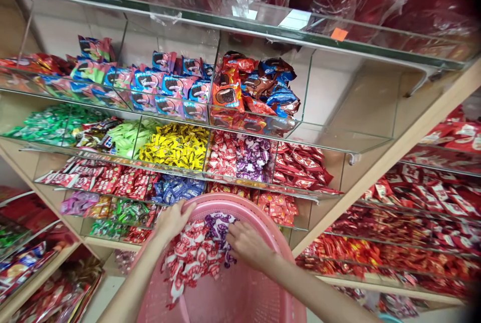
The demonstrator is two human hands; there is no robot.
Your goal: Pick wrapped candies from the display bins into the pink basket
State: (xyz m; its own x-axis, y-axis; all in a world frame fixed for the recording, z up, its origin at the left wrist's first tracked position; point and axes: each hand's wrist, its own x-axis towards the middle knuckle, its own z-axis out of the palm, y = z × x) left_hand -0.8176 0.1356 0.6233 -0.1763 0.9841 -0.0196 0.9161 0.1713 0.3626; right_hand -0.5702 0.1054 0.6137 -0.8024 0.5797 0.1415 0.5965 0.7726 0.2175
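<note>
A pink plastic basket (pixel 263 290) is tilted in front of me against the lower shelves. My left hand (pixel 173 220) is closed on its rim at the upper left. Inside the basket lie red-and-white wrapped candies (pixel 199 250) on the left and purple-and-white wrapped candies (pixel 218 222) beside them. My right hand (pixel 248 244) reaches into the basket from the right, its fingers curled at the purple candies; the fingertips are partly hidden, and how many candies they hold does not show.
Above the basket, glass-fronted shelves hold yellow-wrapped candies (pixel 175 146), red-and-white candies (pixel 221 155), purple candies (pixel 252 157) and blue-and-pink cookie packs (pixel 165 85). A glass shelf edge (pixel 210 16) crosses overhead. Another rack with red packets (pixel 413 187) stands at the right.
</note>
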